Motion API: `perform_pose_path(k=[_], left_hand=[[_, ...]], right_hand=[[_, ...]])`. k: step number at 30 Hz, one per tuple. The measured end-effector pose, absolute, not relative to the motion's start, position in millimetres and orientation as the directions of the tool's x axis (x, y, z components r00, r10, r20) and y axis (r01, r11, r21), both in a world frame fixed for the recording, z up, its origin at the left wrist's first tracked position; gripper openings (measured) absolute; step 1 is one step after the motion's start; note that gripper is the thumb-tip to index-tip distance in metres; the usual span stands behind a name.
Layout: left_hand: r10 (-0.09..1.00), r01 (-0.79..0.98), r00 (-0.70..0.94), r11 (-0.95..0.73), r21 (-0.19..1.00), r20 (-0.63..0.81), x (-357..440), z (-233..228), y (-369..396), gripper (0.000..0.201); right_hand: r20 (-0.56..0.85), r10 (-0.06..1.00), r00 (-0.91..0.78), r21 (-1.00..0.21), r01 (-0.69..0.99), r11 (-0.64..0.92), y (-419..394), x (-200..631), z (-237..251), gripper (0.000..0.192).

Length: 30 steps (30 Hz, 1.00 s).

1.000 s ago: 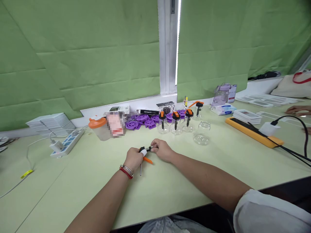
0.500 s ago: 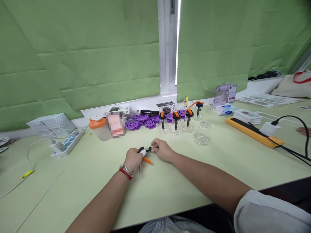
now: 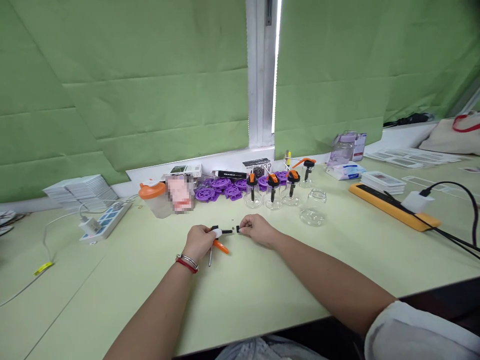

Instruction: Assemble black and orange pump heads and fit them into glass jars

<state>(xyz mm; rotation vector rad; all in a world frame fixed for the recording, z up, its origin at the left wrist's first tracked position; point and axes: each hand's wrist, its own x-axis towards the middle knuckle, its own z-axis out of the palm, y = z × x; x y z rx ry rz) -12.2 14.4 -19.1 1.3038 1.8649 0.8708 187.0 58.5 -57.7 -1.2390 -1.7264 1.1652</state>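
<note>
My left hand (image 3: pixel 198 241) is closed around a black-and-white assembly (image 3: pixel 217 233) with a black shaft pointing right. An orange lever (image 3: pixel 220 246) and a thin metal rod (image 3: pixel 210 257) stick out below the fingers. My right hand (image 3: pixel 258 230) pinches a small black piece (image 3: pixel 238 229), just apart from the shaft's end. Two tiny greyish bits (image 3: pixel 233 228) show between the hands; whether they lie on the table or are falling, I cannot tell. Behind my right hand stands an open glass jar (image 3: pixel 313 207).
Several glass jars with black-and-orange tops (image 3: pixel 272 192) stand at the back, beside purple plastic parts (image 3: pixel 221 187). A shaker cup (image 3: pixel 153 197) and a white power strip (image 3: pixel 107 222) are left. A yellow power strip (image 3: pixel 393 205) with cables lies right.
My hands have drawn apart slightly, the left one shifting left. The small black piece has come away from the shaft. Tiny bits now show between the hands.
</note>
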Motion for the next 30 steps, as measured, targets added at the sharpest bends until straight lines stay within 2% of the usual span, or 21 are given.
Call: perform_pose_path(k=[6, 12, 14, 16, 18, 20, 22, 24, 26, 30], left_hand=[[0.944, 0.687, -0.328, 0.251, 0.681, -0.017, -35.0, -26.2, 25.7, 0.026], [0.948, 0.781, -0.318, 0.276, 0.56, -0.024, -44.0, -26.5, 28.0, 0.045], [0.945, 0.826, -0.328, 0.29, 0.483, -0.006, -40.4, -22.3, 25.1, 0.051], [0.939, 0.891, -0.328, 0.271, 0.365, 0.102, -32.7, -16.8, 20.6, 0.052], [0.923, 0.955, -0.255, 0.195, 0.222, 0.286, -19.1, -11.5, 15.0, 0.051], [0.902, 0.994, -0.073, 0.032, 0.104, 0.425, 0.7, -8.4, 10.4, 0.047], [0.902, 0.975, 0.199, -0.221, 0.013, 0.382, 24.0, -8.7, 9.1, 0.033], [0.872, 0.918, 0.388, -0.396, -0.037, 0.297, 45.7, -12.3, 12.6, 0.025], [0.869, 0.9, 0.431, -0.433, -0.047, 0.244, 60.9, -17.5, 20.3, 0.021], [0.906, 0.923, 0.378, -0.385, 0.003, 0.191, 66.0, -25.3, 36.5, 0.024]], right_hand=[[-0.016, 0.97, -0.241, -0.951, 0.302, 0.059, 70.2, 213.9, -49.9, 0.011], [-0.084, 0.972, -0.22, -0.949, 0.314, -0.011, 71.7, 224.9, -41.3, 0.01], [-0.074, 0.973, -0.219, -0.951, 0.31, -0.003, 71.9, 225.4, -40.9, 0.009], [-0.069, 0.973, -0.219, -0.951, 0.31, 0.002, 72.0, 225.6, -40.9, 0.009], [-0.068, 0.973, -0.221, -0.95, 0.313, 0.005, 72.3, 225.7, -41.0, 0.01], [-0.063, 0.972, -0.228, -0.949, 0.314, 0.012, 72.9, 225.7, -41.8, 0.01], [-0.052, 0.971, -0.235, -0.951, 0.309, 0.024, 74.0, 225.7, -43.8, 0.01], [-0.033, 0.968, -0.247, -0.952, 0.303, 0.045, 75.5, 225.7, -46.9, 0.01], [-0.01, 0.965, -0.262, -0.951, 0.302, 0.072, 77.2, 226.1, -50.2, 0.009], [0.044, 0.96, -0.277, -0.925, 0.351, 0.143, 82.0, 229.4, -53.8, 0.009]])
